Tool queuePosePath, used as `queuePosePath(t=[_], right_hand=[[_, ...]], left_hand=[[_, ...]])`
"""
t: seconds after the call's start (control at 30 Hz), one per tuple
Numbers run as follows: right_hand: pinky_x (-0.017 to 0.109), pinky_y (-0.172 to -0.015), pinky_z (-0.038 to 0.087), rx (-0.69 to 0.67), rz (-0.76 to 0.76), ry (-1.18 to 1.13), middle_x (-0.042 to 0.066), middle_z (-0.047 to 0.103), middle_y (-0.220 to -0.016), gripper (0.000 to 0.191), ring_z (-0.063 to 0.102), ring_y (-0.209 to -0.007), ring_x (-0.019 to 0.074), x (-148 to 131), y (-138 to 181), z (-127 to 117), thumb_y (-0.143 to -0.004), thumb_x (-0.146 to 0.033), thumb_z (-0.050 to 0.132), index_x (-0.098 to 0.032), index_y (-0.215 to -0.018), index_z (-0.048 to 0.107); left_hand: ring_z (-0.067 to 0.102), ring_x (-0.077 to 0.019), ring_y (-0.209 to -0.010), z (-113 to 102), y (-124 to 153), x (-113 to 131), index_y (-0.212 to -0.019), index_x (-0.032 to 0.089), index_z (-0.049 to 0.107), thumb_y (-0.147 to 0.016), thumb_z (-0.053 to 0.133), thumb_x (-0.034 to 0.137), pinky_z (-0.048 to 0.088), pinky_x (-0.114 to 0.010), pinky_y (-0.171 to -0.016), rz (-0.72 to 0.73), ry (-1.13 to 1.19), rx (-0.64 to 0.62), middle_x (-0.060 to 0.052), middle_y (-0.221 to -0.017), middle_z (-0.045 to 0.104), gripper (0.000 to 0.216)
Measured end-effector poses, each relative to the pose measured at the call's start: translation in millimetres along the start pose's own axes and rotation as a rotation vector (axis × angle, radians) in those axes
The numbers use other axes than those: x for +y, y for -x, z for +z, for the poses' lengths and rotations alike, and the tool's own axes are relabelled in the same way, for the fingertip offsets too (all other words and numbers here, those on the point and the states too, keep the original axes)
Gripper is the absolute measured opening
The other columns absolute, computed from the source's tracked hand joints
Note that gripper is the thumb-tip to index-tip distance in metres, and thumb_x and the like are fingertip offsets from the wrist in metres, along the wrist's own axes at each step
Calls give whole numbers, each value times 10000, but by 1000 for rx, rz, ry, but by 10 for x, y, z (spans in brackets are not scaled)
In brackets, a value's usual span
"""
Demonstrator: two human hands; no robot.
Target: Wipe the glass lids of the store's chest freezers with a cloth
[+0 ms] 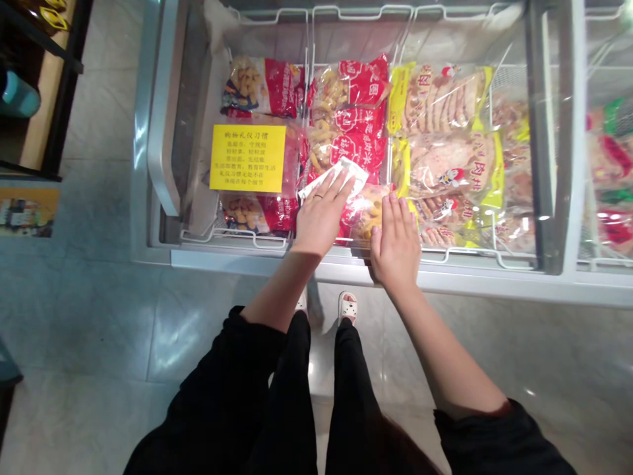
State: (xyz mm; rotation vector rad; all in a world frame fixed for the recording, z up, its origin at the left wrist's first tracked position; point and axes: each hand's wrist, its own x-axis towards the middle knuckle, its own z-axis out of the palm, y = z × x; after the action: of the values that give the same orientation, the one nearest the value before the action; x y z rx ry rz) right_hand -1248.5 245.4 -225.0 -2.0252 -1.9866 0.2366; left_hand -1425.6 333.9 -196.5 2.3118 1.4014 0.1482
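Observation:
My left hand (319, 214) lies flat over a white tissue or wipe (360, 173), pressing it against the clear lid of a display freezer (222, 260). A ring shows on one of its fingers, which are stretched out. To the right, near the freezer's front edge, my right hand (397, 244) rests palm down with its fingers straight and close together, nothing visible in it. Beneath the lid, by my hands, are red snack-like food bags (341, 119) and yellow-edged bags of sliced meat (442, 99). The tissue's near part is hidden under my left hand.
A yellow printed sign (247, 158) sits on the lid's left side. White wire baskets (237, 241) divide the frozen packs. Another freezer section (610, 264) continues at the right. A shelf (47, 79) stands at the upper left. Grey tiled floor (103, 303) surrounds my feet.

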Motion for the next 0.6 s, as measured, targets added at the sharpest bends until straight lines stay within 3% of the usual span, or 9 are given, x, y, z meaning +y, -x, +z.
queuePosePath(t=[0.17,0.33,0.43,0.6], right_hand=[[548,-1365,278,-7,6,5,138,408,-1773,666,312,-1673,282,-77,3,57,-1109,-345,339,-137,-1741,315],[594,-1359,265,55,142,-29,136,379,-1787,688,292,-1681,284,-296,40,182,-1108,-335,307,-154,-1767,231],[596,-1359,262,87,173,-31,134,380,-1786,690,287,-1683,289,-366,40,214,-1103,-323,308,-153,-1767,229],[594,-1361,265,56,145,1,147,370,-1789,694,283,-1684,298,-476,-36,234,-1088,-292,328,-125,-1758,254]], left_hand=[[272,-280,-1689,69,298,2,-1743,268,321,-905,380,-91,319,-509,-1377,-82,-30,11,-40,-1800,366,913],[282,-226,-1686,124,388,154,-1698,224,422,-938,388,-66,321,-446,-1382,46,-45,-94,-28,-1800,358,814],[295,-226,-1682,71,273,-19,-1710,268,400,-902,380,-94,337,-475,-1376,109,-29,-66,-15,-1796,368,885],[329,-283,-1668,11,258,-428,-1741,303,321,-871,348,-110,396,-562,-1336,19,-6,94,-32,-1775,412,964]])
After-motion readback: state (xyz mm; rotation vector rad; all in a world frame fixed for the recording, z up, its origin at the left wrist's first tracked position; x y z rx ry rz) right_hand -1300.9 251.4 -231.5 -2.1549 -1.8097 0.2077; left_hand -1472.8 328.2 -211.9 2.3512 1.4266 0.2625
